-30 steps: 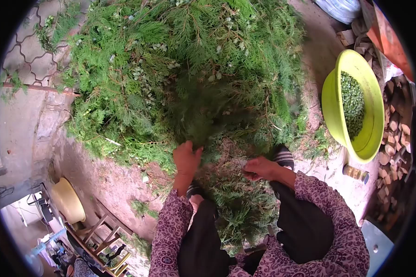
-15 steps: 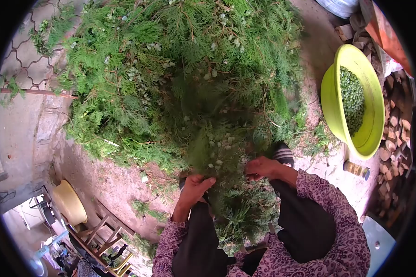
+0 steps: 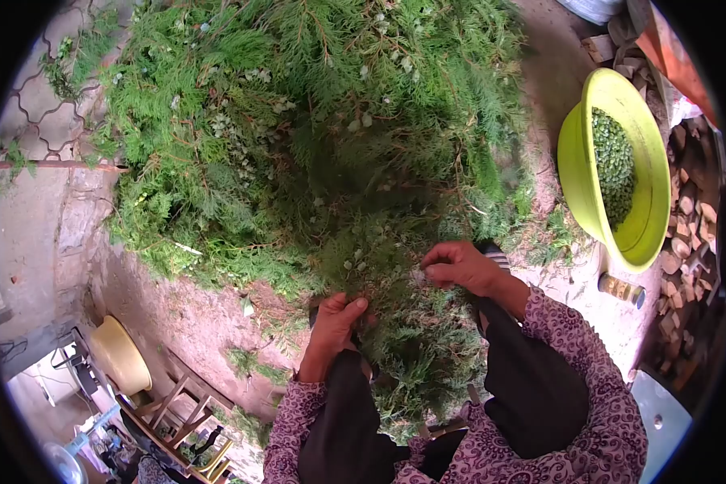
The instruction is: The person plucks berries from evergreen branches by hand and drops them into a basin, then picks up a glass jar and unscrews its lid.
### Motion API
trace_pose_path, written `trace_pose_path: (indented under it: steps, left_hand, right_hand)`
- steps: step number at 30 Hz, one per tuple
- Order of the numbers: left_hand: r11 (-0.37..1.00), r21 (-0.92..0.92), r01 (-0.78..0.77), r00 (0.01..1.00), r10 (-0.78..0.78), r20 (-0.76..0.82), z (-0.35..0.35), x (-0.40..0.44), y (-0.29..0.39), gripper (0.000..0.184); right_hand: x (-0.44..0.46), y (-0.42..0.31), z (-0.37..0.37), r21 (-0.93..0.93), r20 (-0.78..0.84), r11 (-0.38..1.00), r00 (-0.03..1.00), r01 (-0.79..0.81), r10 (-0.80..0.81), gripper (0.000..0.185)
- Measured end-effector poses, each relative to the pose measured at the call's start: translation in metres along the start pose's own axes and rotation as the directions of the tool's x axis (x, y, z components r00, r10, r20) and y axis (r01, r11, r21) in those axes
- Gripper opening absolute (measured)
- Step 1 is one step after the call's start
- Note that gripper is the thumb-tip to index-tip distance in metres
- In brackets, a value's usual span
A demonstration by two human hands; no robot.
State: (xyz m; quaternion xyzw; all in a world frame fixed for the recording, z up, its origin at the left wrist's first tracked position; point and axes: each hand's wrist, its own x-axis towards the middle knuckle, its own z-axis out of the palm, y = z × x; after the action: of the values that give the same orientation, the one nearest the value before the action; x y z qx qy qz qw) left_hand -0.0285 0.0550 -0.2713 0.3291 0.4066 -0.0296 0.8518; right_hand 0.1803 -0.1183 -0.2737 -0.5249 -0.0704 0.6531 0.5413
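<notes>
A large heap of green conifer branches (image 3: 218,145) with pale round cones covers the upper middle. My left hand (image 3: 335,323) is closed on a conifer sprig (image 3: 361,256) that stretches up and right from its thumb. To the right of the sprig is my right hand (image 3: 458,268), its fingers bent and drawn together near the cones; whatever lies between the fingertips is too small to make out. Loose greenery (image 3: 427,355) lies between my legs, below both hands.
At right stands a yellow-green basin (image 3: 660,185) holding small green cones (image 3: 613,165), with a jar (image 3: 621,290) below it and stacked firewood (image 3: 682,266) beyond. A tan basin (image 3: 121,355) and wooden chair frame (image 3: 173,411) are at lower left.
My left hand has moved down from the heap with the sprig. My right hand has risen slightly, and its fingers have lifted away from the sprig's lower part.
</notes>
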Motion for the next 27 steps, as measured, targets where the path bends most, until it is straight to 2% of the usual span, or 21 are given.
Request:
trace_pose_path:
  steps: [5, 10, 11, 13, 16, 18, 20, 22, 23, 25, 27]
  left_hand:
    - [0.998, -0.065, -0.005, 1.0, 0.007, 0.025, 0.018, 0.001, 0.003, 0.015]
    - [0.995, -0.098, 0.003, 0.999, 0.002, 0.051, 0.023, 0.008, -0.009, 0.019]
    - [0.997, -0.075, 0.014, 0.999, -0.011, 0.036, 0.022, 0.008, -0.012, 0.017]
    - [0.998, -0.051, 0.027, 0.999, -0.026, 0.02, 0.023, 0.008, -0.014, 0.015]
    - [0.999, 0.011, 0.046, 0.999, -0.046, -0.016, 0.025, 0.008, -0.013, 0.015]
    - [0.991, 0.132, -0.024, 1.0, 0.022, 0.015, 0.023, 0.01, -0.013, 0.014]
    - [0.988, 0.15, -0.038, 0.999, 0.041, -0.011, 0.024, 0.013, -0.016, 0.014]
    - [0.984, 0.167, -0.054, 0.997, 0.061, -0.039, 0.028, 0.013, -0.017, 0.013]
    - [0.979, 0.189, -0.076, 0.995, 0.087, -0.052, 0.032, 0.014, -0.016, 0.013]
    - [0.973, 0.208, -0.094, 0.992, 0.109, -0.062, 0.036, 0.014, -0.015, 0.013]
    - [0.955, 0.268, -0.126, 0.99, 0.138, -0.028, 0.036, 0.014, -0.014, 0.014]
  right_hand:
    - [0.006, 0.007, 0.007, -0.048, 0.011, 0.998, 1.0, 0.029, -0.028, 0.025]
    - [0.004, -0.001, 0.012, -0.075, -0.082, 0.995, 0.994, 0.067, -0.074, 0.032]
    - [0.005, 0.0, 0.012, -0.073, -0.084, 0.995, 0.994, 0.068, -0.074, 0.032]
    - [0.008, 0.004, 0.012, -0.355, -0.073, 0.914, 0.969, 0.195, -0.235, 0.035]
    - [0.004, 0.001, 0.016, -0.446, -0.097, 0.88, 0.968, 0.165, -0.23, 0.033]
    - [0.007, 0.009, 0.015, -0.44, -0.079, 0.877, 0.964, 0.193, -0.252, 0.032]
    - [0.007, 0.01, 0.015, -0.435, -0.059, 0.872, 0.959, 0.225, -0.277, 0.03]
    - [0.0, 0.0, 0.019, -0.341, -0.058, 0.935, 0.99, 0.101, -0.128, 0.029]
    - [-0.002, -0.003, 0.021, -0.341, -0.059, 0.935, 0.99, 0.101, -0.129, 0.029]
    - [-0.005, -0.006, 0.023, -0.544, -0.093, 0.822, 0.961, 0.169, -0.259, 0.028]
    - [-0.002, -0.001, 0.022, -0.569, -0.098, 0.8, 0.95, 0.192, -0.297, 0.028]
